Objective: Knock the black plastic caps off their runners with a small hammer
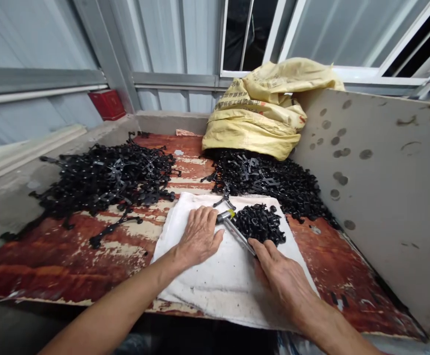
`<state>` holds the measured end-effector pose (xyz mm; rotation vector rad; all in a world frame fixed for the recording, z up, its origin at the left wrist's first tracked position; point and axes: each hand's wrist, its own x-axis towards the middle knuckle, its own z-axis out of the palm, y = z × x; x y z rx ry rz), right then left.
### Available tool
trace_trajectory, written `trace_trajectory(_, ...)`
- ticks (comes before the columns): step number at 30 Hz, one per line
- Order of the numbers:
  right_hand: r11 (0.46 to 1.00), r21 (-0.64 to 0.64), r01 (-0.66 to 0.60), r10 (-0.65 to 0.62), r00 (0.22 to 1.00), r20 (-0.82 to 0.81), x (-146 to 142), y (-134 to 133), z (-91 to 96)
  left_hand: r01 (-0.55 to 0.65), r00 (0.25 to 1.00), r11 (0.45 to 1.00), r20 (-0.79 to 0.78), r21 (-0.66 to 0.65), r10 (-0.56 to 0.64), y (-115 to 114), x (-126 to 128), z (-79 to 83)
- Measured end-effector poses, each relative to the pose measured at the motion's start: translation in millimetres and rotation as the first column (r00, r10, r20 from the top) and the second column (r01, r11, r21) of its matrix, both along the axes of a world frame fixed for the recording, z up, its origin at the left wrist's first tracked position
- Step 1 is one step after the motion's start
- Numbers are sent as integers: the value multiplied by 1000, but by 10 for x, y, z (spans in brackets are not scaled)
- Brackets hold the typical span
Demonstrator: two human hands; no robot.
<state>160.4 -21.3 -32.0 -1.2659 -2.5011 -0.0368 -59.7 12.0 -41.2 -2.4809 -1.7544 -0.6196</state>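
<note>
The right hand (279, 270) grasps a yellow-faced mallet (240, 236) by its handle over a white cloth (215, 291), the mallet's head just beside the left hand (199, 236), whose hold I cannot tell.

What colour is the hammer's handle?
The hammer's handle is silver-grey, best seen in the head view.

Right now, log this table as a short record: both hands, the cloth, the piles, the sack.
Right hand: holding the hammer by its handle
Left hand: beside the hammer's head, grip unclear
Cloth: white, bearing small black pieces
Sack: yellow, printed, crumpled
Left parts pile: black, on the worn red table
Right parts pile: black, in front of the sack
</note>
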Motion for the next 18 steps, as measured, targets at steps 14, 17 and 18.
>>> trace_trajectory(14,700,-530,-479,-523,161,-837,239,635,332,90,980,988,-165,-124,-110,-514,-122,19)
trace_trajectory(17,681,-470,-561,-560,15,-829,279,870,283,91,976,991,-192,-94,-108,-747,-227,-101)
trace_trajectory(18,669,-458,-585,-575,-17,-818,298,919,258,88,976,992,-191,-88,-104,-790,-260,-129)
